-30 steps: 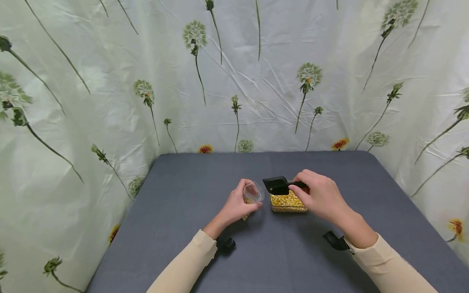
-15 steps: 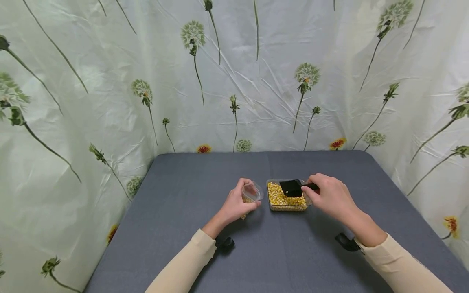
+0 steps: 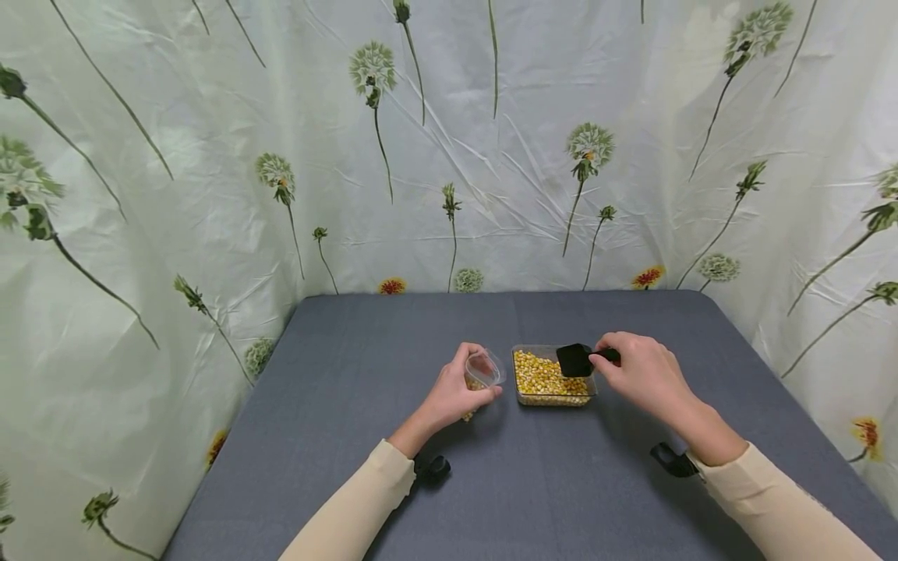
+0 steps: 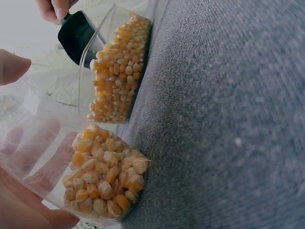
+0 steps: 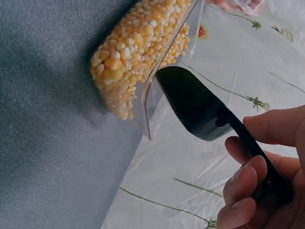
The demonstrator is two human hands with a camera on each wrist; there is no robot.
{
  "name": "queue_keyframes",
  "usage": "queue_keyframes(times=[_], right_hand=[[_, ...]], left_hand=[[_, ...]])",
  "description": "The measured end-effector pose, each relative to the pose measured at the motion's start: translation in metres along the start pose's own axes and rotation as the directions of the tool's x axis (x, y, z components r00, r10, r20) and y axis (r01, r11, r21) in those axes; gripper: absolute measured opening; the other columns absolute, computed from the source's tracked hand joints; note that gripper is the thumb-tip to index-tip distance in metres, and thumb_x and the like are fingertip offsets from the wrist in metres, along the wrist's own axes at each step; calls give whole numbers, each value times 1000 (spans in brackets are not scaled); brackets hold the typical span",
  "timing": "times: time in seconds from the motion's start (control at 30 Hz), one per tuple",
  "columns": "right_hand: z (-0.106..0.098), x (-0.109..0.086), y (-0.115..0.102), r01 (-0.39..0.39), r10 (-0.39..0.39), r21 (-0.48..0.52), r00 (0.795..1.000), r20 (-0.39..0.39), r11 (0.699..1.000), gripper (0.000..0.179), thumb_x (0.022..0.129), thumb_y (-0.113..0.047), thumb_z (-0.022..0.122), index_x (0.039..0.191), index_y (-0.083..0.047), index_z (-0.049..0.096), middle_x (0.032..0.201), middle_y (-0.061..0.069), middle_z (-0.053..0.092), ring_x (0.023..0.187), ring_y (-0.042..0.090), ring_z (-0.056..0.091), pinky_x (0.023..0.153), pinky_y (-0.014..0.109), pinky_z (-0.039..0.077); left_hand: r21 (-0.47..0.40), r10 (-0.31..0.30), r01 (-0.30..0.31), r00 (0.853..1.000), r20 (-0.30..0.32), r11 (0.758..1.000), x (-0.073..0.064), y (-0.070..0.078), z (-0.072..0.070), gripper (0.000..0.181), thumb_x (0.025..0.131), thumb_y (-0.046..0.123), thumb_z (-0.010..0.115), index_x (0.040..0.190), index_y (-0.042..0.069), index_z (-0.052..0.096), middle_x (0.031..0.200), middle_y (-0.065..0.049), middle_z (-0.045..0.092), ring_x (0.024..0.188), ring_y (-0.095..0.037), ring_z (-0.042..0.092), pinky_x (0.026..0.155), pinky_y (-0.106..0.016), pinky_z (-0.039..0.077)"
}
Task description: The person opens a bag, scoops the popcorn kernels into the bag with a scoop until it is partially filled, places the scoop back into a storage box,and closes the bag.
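Observation:
A clear plastic cup (image 4: 102,176), partly filled with corn kernels, is gripped by my left hand (image 3: 454,389), thumb on one side and fingers on the other. Just right of it stands a clear rectangular container (image 3: 554,400) holding many yellow corn kernels (image 3: 540,375). My right hand (image 3: 640,372) holds a black scoop (image 3: 575,360) by its handle, fingers curled round it. In the right wrist view the scoop's blade (image 5: 195,105) is tilted over the container's rim, and no kernels show on the visible part of it.
A grey cloth covers the table (image 3: 393,351). Behind and beside it hangs a pale curtain (image 3: 491,156) printed with dandelions. Black straps (image 3: 433,470) sit at both wrists, below the cream sleeves (image 3: 358,499).
The scoop in my right hand has moved right, from the container's left edge to over its right part, uncovering more of the kernels. My left hand and the cup have stayed in place.

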State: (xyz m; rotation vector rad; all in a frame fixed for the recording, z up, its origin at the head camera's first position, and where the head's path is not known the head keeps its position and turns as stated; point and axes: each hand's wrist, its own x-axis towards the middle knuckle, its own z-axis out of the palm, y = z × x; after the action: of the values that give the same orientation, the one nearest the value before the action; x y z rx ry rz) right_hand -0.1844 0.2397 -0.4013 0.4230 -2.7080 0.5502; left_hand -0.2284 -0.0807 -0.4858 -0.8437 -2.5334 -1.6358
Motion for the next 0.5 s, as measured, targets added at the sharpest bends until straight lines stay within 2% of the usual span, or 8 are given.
queue_keyframes(times=[0.23,0.4,0.5], right_hand=[[-6,9,-1,-48,50,-32,996,79,998,9,91,-17,72,97,-10,74,84,5,69,48,12,46,44,33,35],[-8,16,-2,-103,108,-38,981,163,994,15,92,-17,68,100,-5,74,72,1,63,45,15,44,42,34,33],[-7,20,-2,-128,133,-37,969,209,991,14,92,-16,66,96,-6,75,71,0,63,48,16,47,45,34,36]], left_hand=[[-5,-3,3,1000,3,1000,0,0,0,49,88,27,80,123,26,45,109,8,63,99,-9,63,75,-35,52],[-13,-10,10,1000,8,1000,0,1,0,49,88,28,79,123,25,45,109,8,64,98,-10,63,76,-36,52],[-6,-10,10,1000,8,1000,0,0,0,48,88,30,79,122,26,45,109,8,64,97,-10,64,75,-36,52]])
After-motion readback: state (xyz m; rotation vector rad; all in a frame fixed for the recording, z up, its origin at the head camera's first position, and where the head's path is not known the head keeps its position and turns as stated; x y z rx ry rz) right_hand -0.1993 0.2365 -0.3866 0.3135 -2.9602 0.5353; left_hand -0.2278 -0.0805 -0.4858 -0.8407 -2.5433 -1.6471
